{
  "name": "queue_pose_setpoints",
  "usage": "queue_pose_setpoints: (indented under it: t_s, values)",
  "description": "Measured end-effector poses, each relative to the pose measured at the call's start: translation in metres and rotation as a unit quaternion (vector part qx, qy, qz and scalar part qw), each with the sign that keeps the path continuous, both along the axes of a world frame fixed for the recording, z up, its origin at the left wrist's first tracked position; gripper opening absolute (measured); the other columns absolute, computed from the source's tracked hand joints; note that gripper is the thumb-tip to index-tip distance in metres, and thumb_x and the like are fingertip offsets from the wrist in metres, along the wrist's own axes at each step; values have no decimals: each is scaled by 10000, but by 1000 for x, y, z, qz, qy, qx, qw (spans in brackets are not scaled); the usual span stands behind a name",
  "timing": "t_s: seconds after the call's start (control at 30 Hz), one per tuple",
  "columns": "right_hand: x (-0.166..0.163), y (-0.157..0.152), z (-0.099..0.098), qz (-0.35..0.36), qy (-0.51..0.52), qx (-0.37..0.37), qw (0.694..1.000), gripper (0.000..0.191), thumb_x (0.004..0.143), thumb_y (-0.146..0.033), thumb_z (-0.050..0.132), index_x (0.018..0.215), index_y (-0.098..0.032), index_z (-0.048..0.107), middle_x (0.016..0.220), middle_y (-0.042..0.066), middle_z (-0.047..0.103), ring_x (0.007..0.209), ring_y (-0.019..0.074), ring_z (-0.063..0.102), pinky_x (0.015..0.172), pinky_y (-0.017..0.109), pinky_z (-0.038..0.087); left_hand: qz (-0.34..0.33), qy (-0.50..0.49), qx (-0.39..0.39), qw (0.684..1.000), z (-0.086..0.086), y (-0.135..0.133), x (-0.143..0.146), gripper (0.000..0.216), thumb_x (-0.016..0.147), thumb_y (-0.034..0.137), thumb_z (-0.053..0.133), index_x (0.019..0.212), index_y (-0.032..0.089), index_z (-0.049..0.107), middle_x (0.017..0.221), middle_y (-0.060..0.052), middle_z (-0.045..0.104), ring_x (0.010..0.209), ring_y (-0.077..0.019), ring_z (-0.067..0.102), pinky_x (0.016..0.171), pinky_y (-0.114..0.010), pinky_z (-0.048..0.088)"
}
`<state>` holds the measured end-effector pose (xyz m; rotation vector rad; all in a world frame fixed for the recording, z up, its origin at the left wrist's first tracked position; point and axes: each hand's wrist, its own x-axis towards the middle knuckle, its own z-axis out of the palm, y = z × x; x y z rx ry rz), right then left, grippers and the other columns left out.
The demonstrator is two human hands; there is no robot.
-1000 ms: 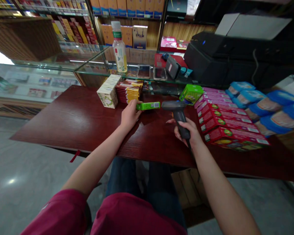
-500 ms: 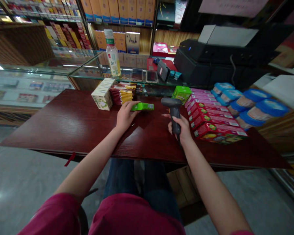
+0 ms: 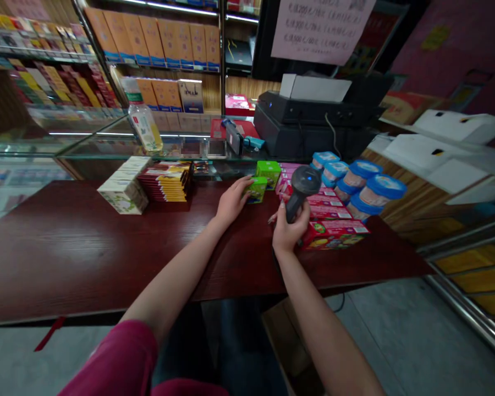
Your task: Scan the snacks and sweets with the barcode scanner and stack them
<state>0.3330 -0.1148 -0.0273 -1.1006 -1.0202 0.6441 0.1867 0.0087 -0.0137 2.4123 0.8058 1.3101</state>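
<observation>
My left hand (image 3: 234,199) grips a small green box (image 3: 257,191) that stands on the dark red counter (image 3: 198,242). Just behind it and to its right is another green box (image 3: 269,173). My right hand (image 3: 289,224) is wrapped round the handle of a black barcode scanner (image 3: 304,184), which is raised over the counter with a blue light showing on its head. Beside and behind the scanner runs a row of red boxes (image 3: 334,234), partly hidden by it. Pink boxes (image 3: 286,171) continue the row at the back.
Left on the counter are pale cartons (image 3: 126,190) and stacked dark red and yellow packets (image 3: 167,181). A drink bottle (image 3: 145,125) stands on the glass case behind. Blue-lidded tubs (image 3: 375,192) line the right, below a black printer-like machine (image 3: 313,124).
My left hand has carried the green box rightward, near the other green box, and turned it upright. My right hand has tilted the scanner's head up. The view has swung right.
</observation>
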Motion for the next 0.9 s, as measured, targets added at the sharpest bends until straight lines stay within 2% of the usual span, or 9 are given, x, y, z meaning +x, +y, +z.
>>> queue_pose_setpoints:
  t_s: [0.1, 0.23, 0.4, 0.5, 0.6, 0.67, 0.77, 0.9]
  values:
    - [-5, 1, -1, -73, -18, 38, 996, 805, 948, -510, 687, 1638, -309, 325, 1357, 177, 707, 964, 295, 804, 631, 393, 677, -24, 56, 24, 998, -1, 10, 29, 550, 970, 86, 612, 1492, 254, 566, 1656, -87, 530, 1564, -234, 474, 1278, -462, 419]
    - [-10, 2, -2, -93, 4, 24, 995, 807, 989, -452, 632, 1672, -310, 227, 1458, 196, 640, 1104, 311, 782, 665, 396, 694, 27, 98, 40, 994, 4, 20, 50, 608, 960, 76, 608, 1513, 323, 559, 1700, -27, 468, 1656, -245, 298, 1348, -538, 288]
    - [-11, 2, -4, -105, -54, 48, 992, 806, 1009, -502, 595, 1684, -307, 202, 1442, 196, 641, 1136, 326, 765, 732, 440, 695, 50, 104, 42, 992, 5, 21, 57, 662, 943, 111, 652, 1546, 362, 544, 1722, -11, 429, 1675, -254, 241, 1352, -566, 249]
    - [-13, 3, 0, -103, -57, 59, 991, 797, 992, -526, 616, 1662, -315, 240, 1410, 185, 661, 1025, 308, 778, 714, 446, 681, 73, 99, 40, 992, 7, 13, 47, 743, 942, 177, 701, 1621, 360, 459, 1761, -47, 347, 1663, -270, 275, 1343, -559, 246]
    - [-17, 3, 6, -117, -24, 45, 992, 663, 952, -487, 678, 1535, -319, 410, 1364, 150, 696, 728, 222, 744, 602, 398, 641, 121, 79, 33, 989, 11, 3, 14, 762, 988, 235, 662, 1677, 359, 363, 1769, -68, 322, 1648, -267, 314, 1346, -529, 230]
    - [-21, 2, 10, -83, -7, 31, 996, 590, 936, -443, 702, 1462, -325, 461, 1354, 119, 713, 608, 169, 694, 556, 363, 614, 154, 73, 37, 985, 14, -3, -22, 741, 1008, 249, 630, 1687, 351, 351, 1766, -71, 330, 1649, -274, 311, 1356, -520, 201]
    - [-27, -1, 14, 4, 35, 14, 999, 557, 925, -398, 718, 1422, -348, 472, 1375, 78, 726, 584, 133, 695, 529, 301, 592, 205, 78, 45, 975, 16, -8, -88, 704, 1017, 246, 601, 1677, 352, 380, 1761, -64, 340, 1657, -286, 289, 1371, -536, 142]
    - [-39, -4, 16, 112, 97, -33, 988, 445, 855, -405, 793, 1239, -293, 598, 1457, 89, 704, 628, 133, 745, 518, 258, 589, 283, 87, 39, 954, 15, -13, -160, 728, 1001, 224, 602, 1684, 327, 373, 1763, -70, 328, 1669, -293, 252, 1381, -567, 70]
